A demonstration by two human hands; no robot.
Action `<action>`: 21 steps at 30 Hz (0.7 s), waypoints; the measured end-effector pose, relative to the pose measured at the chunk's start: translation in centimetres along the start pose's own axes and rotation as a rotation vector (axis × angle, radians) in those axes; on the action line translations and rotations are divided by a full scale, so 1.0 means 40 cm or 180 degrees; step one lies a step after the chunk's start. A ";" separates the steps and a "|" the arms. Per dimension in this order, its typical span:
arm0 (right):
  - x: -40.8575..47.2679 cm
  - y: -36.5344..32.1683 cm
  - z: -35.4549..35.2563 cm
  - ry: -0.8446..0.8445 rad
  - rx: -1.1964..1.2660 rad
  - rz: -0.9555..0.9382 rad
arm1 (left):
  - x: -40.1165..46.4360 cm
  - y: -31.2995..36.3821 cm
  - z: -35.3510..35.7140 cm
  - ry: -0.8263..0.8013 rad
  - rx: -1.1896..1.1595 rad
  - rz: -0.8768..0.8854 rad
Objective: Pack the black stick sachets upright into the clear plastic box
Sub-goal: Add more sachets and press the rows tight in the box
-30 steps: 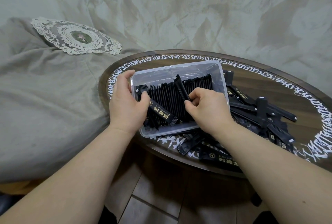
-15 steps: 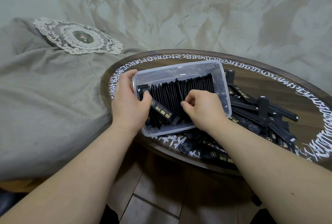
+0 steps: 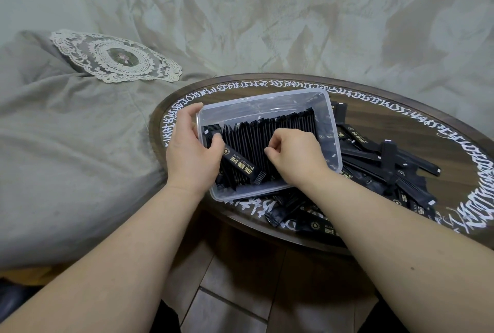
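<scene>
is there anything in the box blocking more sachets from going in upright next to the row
Yes. One sachet lies slanted across the near left end of the upright row in the clear box, under the left hand's thumb. The right hand also covers the row.

Gold "BLACK COFFEE" reads on the tilted sachet [image 3: 238, 165] in the box.

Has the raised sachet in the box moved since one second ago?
Yes. The raised sachet has gone down into the row, level with its neighbours, judged against the clear plastic box; the right hand rests there.
</scene>
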State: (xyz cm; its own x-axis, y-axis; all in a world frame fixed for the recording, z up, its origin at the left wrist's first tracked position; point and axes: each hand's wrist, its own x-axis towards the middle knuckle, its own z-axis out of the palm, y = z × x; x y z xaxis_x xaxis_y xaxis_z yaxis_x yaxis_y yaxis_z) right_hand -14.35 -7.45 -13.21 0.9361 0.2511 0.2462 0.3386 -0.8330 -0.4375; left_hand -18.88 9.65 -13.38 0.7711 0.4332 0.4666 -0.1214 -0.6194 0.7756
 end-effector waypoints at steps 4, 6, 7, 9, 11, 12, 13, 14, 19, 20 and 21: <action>-0.001 -0.001 -0.001 -0.0038 -0.0125 -0.0055 | -0.002 0.002 0.005 0.0003 -0.0016 -0.0024; -0.004 -0.012 -0.003 0.0184 0.0074 -0.0242 | -0.004 0.003 0.006 0.0028 -0.0011 -0.0009; -0.007 -0.022 -0.003 0.0203 0.0160 -0.0384 | -0.005 0.004 0.006 0.0039 0.0006 0.0003; -0.014 -0.044 0.006 -0.0064 0.0037 -0.0606 | -0.005 0.006 0.006 0.0039 0.0048 -0.0012; -0.020 -0.062 0.022 -0.0380 -0.0305 -0.0622 | -0.002 0.010 0.007 0.0031 0.0083 -0.0033; -0.020 -0.067 0.026 -0.0438 -0.0414 -0.0595 | -0.002 0.012 0.007 0.0029 0.0094 -0.0036; -0.019 -0.071 0.026 -0.0445 -0.0473 -0.0568 | -0.003 0.015 0.007 0.0020 0.0102 -0.0036; -0.018 -0.074 0.022 -0.0435 -0.0504 -0.0561 | -0.005 0.017 0.005 0.0008 0.0114 -0.0032; -0.035 -0.069 -0.018 -0.0282 -0.0359 -0.0651 | -0.007 0.017 -0.004 -0.0050 0.0251 0.0014; -0.040 -0.063 -0.026 -0.0223 -0.0314 -0.0611 | -0.006 0.019 -0.005 -0.0084 0.0308 0.0044; -0.043 -0.055 -0.034 -0.0163 -0.0227 -0.0519 | -0.005 0.022 -0.005 -0.0119 0.0372 0.0082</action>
State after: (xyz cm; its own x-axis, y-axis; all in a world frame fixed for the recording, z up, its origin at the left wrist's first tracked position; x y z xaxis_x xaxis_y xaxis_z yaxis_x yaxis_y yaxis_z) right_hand -16.83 -6.73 -11.50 0.8736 0.4091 0.2637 0.4804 -0.8115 -0.3326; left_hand -19.28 9.16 -12.71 0.7917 0.3928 0.4679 -0.0694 -0.7031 0.7077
